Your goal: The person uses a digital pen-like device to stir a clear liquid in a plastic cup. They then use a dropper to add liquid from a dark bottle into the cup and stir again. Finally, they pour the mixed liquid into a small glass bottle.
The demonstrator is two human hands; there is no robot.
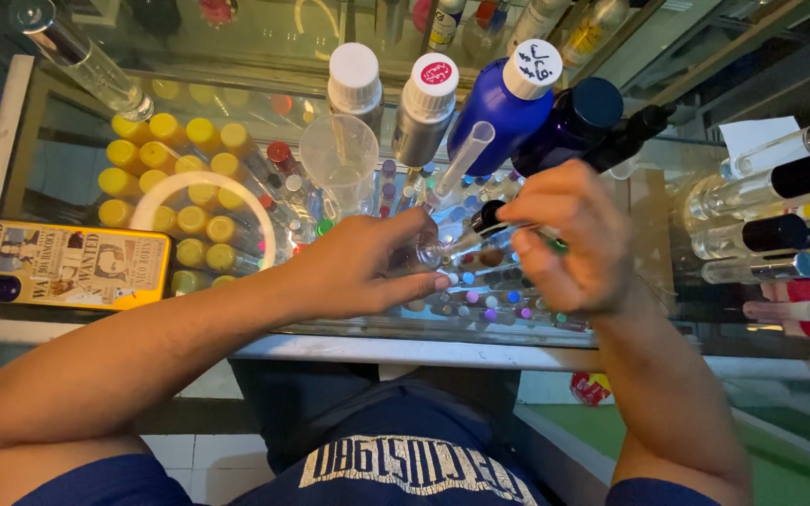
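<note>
Small clear glass vial (421, 253) gripped in left hand (358, 267); right hand (569, 239) pinches a black-capped dropper (489, 220) at its mouth, above glass tabletop (611, 328).

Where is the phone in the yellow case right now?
In the head view, the phone in the yellow case lies flat at the left end of the glass counter, left of the yellow-capped bottles and well clear of the left hand.

Small clear glass vial (421, 253) lies tilted, black-capped (487, 217), above the glass counter (77, 141).
</note>
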